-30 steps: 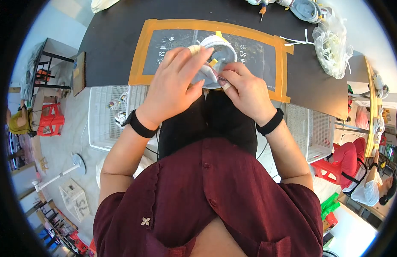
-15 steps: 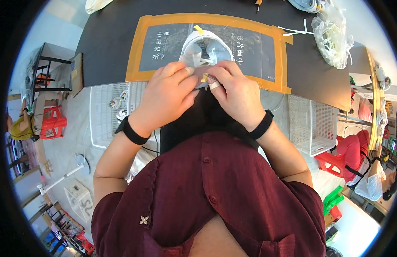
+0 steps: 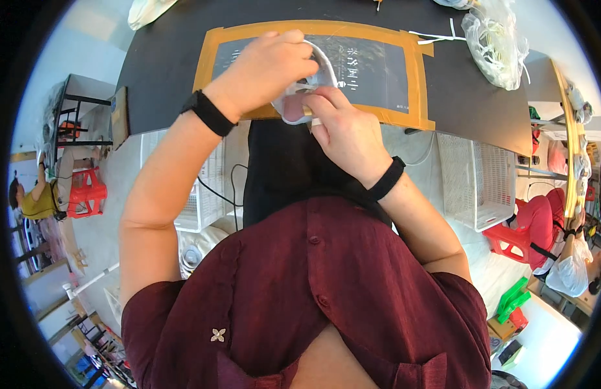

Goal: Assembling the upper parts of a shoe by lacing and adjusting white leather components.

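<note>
Head view, white-rimmed piece: the rounded white-rimmed piece [image 3: 294, 107] is held between both hands, at the near edge of the dark table [image 3: 469, 117].
Right hand: its near part is pinched between thumb and fingers of the right hand [image 3: 349, 126].
Left hand: its far rim is covered by the left hand [image 3: 271, 65], fingers curled; whether anything is pinched cannot be told.
Clear bag: white strips are contained in the clear bag [image 3: 496, 52].
White crates: the left crate [image 3: 206, 188] is partly hidden by the forearm; the right crate [image 3: 482, 181] is placed below the table.
Grey sheet: the grey sheet [image 3: 378, 71] is bordered by orange tape [image 3: 422, 91].
</note>
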Tool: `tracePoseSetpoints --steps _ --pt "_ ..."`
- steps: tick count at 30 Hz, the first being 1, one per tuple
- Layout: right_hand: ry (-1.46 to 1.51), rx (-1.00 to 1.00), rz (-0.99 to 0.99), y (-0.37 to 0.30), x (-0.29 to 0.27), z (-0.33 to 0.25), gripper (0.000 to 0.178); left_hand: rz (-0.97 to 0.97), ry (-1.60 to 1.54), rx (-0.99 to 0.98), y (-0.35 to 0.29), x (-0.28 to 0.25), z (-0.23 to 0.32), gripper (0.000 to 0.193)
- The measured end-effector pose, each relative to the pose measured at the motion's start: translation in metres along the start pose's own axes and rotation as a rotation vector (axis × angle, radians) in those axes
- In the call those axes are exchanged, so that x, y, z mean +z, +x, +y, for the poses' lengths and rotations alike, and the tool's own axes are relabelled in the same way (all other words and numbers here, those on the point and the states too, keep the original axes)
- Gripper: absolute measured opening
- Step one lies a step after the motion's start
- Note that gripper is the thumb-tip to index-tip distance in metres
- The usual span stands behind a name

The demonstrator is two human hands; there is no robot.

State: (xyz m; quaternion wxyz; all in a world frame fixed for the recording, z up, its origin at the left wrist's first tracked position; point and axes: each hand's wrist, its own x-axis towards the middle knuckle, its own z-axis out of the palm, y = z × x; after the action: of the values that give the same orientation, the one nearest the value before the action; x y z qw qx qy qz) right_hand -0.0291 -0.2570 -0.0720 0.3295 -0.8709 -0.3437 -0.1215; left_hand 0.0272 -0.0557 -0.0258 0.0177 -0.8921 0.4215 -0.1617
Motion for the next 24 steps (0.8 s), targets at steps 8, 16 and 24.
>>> tracePoseSetpoints --steps 8,16,24 --pt "0.029 -0.012 0.017 0.001 0.000 0.003 0.023 -0.155 -0.171 -0.028 0.020 -0.003 -0.016 0.009" --pt "0.032 -0.004 0.035 0.001 0.002 0.002 0.019 -0.290 -0.040 -0.443 0.020 0.007 0.013 0.010" --pt "0.049 0.039 0.063 0.005 0.006 0.005 0.025 -0.269 -0.088 -0.552 0.018 0.011 0.016 0.011"
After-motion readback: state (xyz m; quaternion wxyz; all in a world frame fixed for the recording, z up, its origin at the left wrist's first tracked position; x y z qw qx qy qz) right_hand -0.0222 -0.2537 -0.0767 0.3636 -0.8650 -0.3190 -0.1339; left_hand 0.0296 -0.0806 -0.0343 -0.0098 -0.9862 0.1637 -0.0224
